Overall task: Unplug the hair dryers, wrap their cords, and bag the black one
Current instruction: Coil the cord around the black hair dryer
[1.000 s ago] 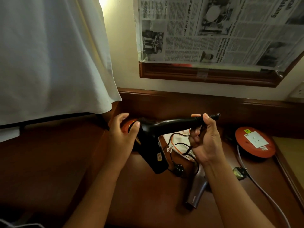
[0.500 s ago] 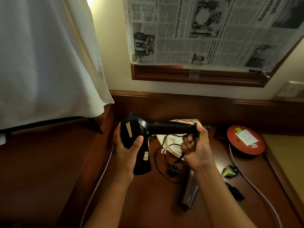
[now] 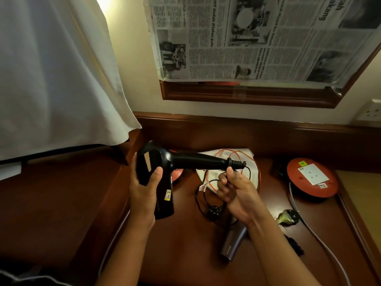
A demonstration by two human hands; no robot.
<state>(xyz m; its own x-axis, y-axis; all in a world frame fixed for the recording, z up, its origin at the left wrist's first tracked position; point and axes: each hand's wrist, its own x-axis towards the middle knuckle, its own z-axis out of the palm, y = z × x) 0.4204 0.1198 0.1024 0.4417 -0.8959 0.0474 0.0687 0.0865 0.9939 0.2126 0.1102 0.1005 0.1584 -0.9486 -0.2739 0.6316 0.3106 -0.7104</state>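
Now your left hand (image 3: 144,188) grips the black hair dryer (image 3: 162,172) body; its handle runs toward 3 o'clock, where your right hand (image 3: 237,193) pinches the cord (image 3: 206,195) just below its end.

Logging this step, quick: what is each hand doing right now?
Left hand: holds the black hair dryer by its body.
Right hand: closed, gripping the dryer's black cord near the handle end.

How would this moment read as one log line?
step: wrapping cord | left hand: holds black dryer | right hand: grips cord | plug: on desk
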